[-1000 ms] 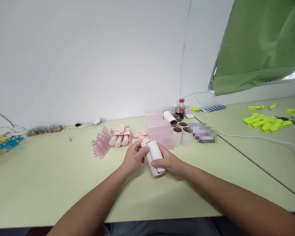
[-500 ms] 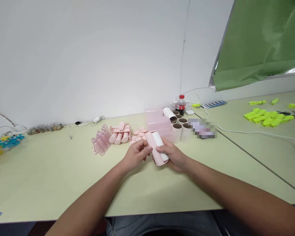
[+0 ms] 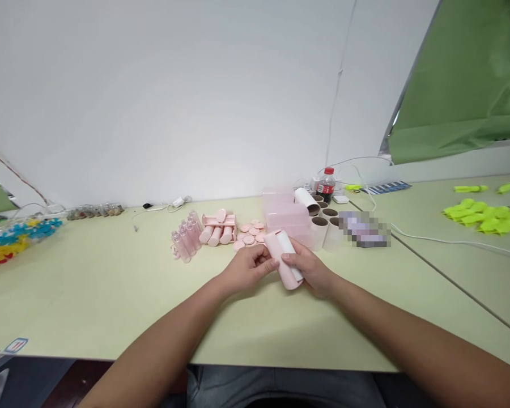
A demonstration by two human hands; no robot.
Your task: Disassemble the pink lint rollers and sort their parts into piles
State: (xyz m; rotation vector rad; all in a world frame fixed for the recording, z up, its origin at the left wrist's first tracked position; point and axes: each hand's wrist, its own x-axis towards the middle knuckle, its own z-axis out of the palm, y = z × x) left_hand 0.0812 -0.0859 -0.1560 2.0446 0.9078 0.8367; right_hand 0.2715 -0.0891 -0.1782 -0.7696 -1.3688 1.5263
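A white tube (image 3: 288, 255) with a pink plastic sheet (image 3: 280, 263) curled around part of it tilts between my hands over the table. My right hand (image 3: 312, 267) is closed around its right side, the thumb pressed on the white surface. On the left, my left hand (image 3: 251, 269) pinches the sheet's edge, thumb on top and fingers curled behind. Just beyond lie several pink discs (image 3: 253, 231) and a stack of translucent pink sheets (image 3: 287, 218). Brown-rimmed white tubes (image 3: 319, 229) stand upright beside the stack, one more lying on top.
Clear pink bottles (image 3: 186, 238) and a pink rack with rolls (image 3: 219, 228) sit to the left. A cola bottle (image 3: 326, 184) stands by the wall. Yellow-green pieces (image 3: 484, 215) lie far right, and a white cable (image 3: 446, 243) crosses the table.
The view has turned left, so things appear further right. The pink sheet now covers slightly more of the white tube, and both hands still hold on.
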